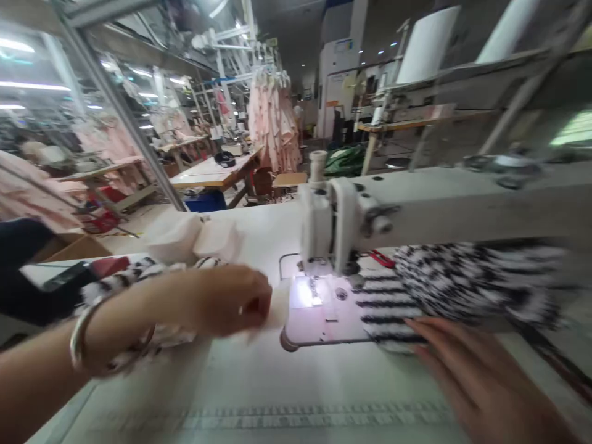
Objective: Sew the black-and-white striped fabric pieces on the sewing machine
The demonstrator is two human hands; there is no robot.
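My left hand (229,300) is closed in a pinch on a small white piece of fabric (276,306), just left of the lit needle plate (319,308) of a white sewing machine (342,225). A silver bangle circles that wrist. My right hand (481,376) lies flat with fingers stretched out on black-and-white striped fabric (444,280) that spreads under the machine arm to the right of the needle. More striped fabric (134,274) lies behind my left wrist.
Folded white pieces (194,240) sit on the table behind my left hand. A ruler strip (296,416) runs along the table's near edge. A dark sleeve (23,265) shows at the far left. Behind are work tables and hanging pink garments (275,120).
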